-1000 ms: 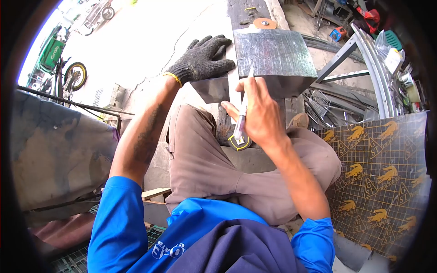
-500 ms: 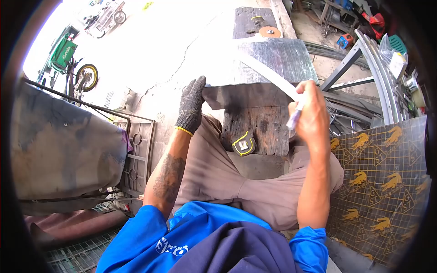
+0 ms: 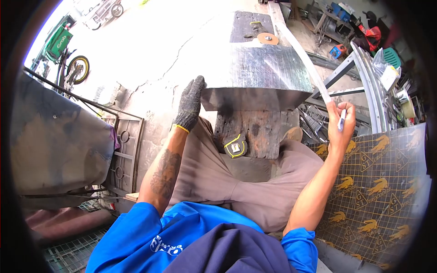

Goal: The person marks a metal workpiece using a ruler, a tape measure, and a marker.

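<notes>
A bent, shiny metal sheet [image 3: 268,68] rests on a worn wooden plank [image 3: 252,129] in front of my knees, its folded side facing me. My left hand [image 3: 189,104], in a dark knitted glove with a yellow cuff, grips the sheet's left edge, fingers pointing away from me. To the right of the sheet, my bare right hand [image 3: 340,125] is closed around one end of a long, thin white strip [image 3: 306,59]. A pen-like marker [image 3: 342,119] is also held in those fingers. A black-and-yellow tape measure [image 3: 236,146] lies on the plank's near end.
Behind the sheet lie a grinder disc [image 3: 267,38] and a dark glove [image 3: 256,30]. Metal frames [image 3: 366,86] lean at the right, above a crocodile-printed sheet [image 3: 378,186]. A metal gate [image 3: 125,154] stands left, with a motorcycle [image 3: 77,70] beyond.
My right hand has moved right, away from the sheet, carrying the white strip and marker. The strip no longer crosses the sheet's top. My left hand stays at the left edge.
</notes>
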`<state>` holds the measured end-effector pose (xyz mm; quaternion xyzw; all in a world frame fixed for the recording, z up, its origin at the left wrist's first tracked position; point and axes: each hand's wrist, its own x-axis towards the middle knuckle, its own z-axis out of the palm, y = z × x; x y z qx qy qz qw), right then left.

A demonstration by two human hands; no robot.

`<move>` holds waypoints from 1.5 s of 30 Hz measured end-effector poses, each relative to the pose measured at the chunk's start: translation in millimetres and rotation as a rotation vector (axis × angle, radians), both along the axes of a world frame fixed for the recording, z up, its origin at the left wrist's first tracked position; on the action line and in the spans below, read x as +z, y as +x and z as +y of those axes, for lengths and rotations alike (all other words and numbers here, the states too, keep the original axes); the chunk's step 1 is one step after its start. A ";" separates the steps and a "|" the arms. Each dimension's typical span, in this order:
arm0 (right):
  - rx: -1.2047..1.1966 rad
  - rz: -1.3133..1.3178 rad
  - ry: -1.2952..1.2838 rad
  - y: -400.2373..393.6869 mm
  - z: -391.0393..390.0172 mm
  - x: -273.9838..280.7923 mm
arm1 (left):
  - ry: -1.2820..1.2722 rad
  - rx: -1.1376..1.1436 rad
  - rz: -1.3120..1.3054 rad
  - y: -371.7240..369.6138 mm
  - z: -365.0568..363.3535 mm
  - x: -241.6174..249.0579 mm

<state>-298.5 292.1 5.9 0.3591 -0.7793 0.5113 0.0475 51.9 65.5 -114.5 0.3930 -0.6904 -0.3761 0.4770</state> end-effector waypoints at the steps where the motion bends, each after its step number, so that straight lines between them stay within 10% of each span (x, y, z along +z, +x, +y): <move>1: 0.033 -0.045 -0.043 -0.2 -1.1 -1.7 | 0.006 0.017 -0.017 1.9 0.2 -0.6; 17: -0.138 -0.393 -0.307 -3.2 5.4 2.6 | -0.258 -0.018 -0.279 4.3 -1.7 -7.0; 20: -0.184 -0.404 -0.323 -10.2 11.8 -0.8 | 0.058 -0.084 -0.075 0.7 4.9 34.9; 24: -0.205 -0.478 -0.348 -1.8 10.5 7.6 | -0.283 0.087 -0.645 -11.4 -14.0 30.1; 31: -0.205 -0.489 -0.374 -4.9 10.3 4.9 | 0.149 0.292 0.026 -27.7 -45.1 18.0; 32: -0.192 -0.482 -0.380 -6.9 10.5 3.0 | -0.457 0.312 -0.392 -13.2 -63.9 -6.0; 34: -0.198 -0.478 -0.365 -7.3 12.8 3.3 | -0.605 0.310 -0.646 -7.0 -74.2 1.6; 45: -0.235 -0.492 -0.328 1.1 13.4 15.3 | -0.711 -0.221 -0.886 -31.8 -179.8 35.1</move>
